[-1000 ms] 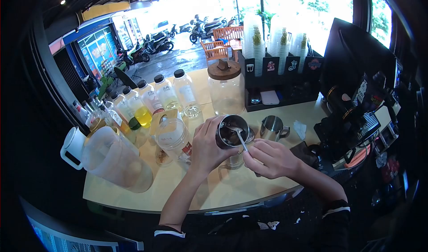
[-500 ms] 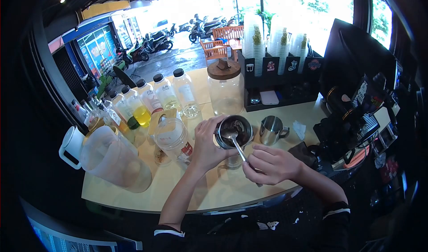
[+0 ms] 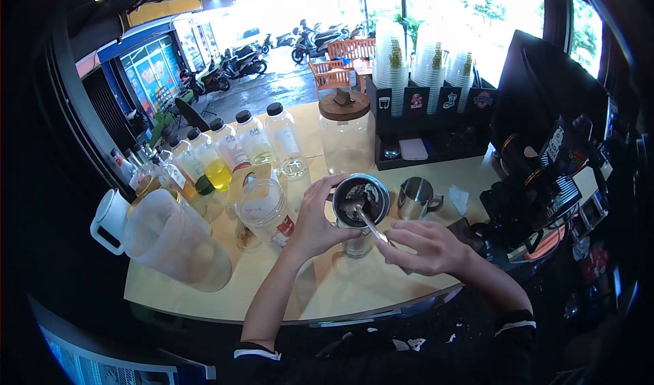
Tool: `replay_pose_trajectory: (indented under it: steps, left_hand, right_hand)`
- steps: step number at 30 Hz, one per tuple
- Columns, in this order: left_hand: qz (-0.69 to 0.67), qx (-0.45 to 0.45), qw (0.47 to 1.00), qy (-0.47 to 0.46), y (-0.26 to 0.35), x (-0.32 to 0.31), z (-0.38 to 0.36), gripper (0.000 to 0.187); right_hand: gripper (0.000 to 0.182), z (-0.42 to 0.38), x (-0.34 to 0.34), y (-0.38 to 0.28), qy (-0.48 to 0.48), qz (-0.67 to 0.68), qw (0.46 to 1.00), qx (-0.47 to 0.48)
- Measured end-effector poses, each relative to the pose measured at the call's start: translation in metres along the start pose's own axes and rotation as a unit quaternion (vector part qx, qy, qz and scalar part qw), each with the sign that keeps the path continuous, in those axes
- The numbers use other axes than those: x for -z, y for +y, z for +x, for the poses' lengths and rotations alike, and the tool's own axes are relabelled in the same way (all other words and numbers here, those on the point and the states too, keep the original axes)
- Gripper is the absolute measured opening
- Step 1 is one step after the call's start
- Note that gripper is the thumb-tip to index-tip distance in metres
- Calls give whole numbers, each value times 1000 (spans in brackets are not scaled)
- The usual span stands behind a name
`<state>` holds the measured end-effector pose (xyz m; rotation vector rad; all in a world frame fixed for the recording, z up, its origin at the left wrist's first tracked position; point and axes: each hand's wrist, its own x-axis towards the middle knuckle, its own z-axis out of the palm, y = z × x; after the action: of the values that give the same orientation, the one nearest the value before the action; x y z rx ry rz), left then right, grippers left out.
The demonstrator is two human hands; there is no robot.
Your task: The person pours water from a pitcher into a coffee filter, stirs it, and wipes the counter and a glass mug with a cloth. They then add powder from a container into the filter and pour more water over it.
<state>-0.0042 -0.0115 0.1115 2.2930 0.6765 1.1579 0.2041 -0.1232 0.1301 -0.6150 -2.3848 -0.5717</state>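
My left hand (image 3: pixel 317 220) is wrapped round the left side of a metal cup (image 3: pixel 379 216) with dark contents, tilted so that its inside shows. In my right hand (image 3: pixel 428 247) is the handle of a metal spoon (image 3: pixel 370 225), whose bowl end dips into the dark contents. Below the cup, partly hidden by it, stands a clear glass (image 3: pixel 357 247) on the counter. A steel pitcher (image 3: pixel 413 198) is just right of the cup. Left of my left hand stands a clear plastic jar (image 3: pixel 262 204).
A large translucent pitcher (image 3: pixel 178 242) stands on the wooden counter (image 3: pixel 320 296) at the left. Behind are bottles (image 3: pixel 286 143) and a wooden-lidded jar (image 3: pixel 346 136). A black cup rack (image 3: pixel 436 130) is at the back right, with a dark machine (image 3: pixel 538 174) beside it.
The spoon has shifted slightly inside the cup, and my right hand has moved a little up and to the right. The fingers of my right hand are more stretched out.
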Motion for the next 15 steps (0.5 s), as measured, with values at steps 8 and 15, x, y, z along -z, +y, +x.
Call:
replay_pose_trajectory:
  steps: [8, 15]
  left_hand:
    - [-2, -11, 1000, -28, 5, 6, 3, 80]
    - [15, 5, 999, -37, 7, 12, 6, 83]
  right_hand:
    - [53, -4, 3, 4, 8, 5, 1000, -3]
    - [53, -7, 5, 4, 0, 52, 996, -71]
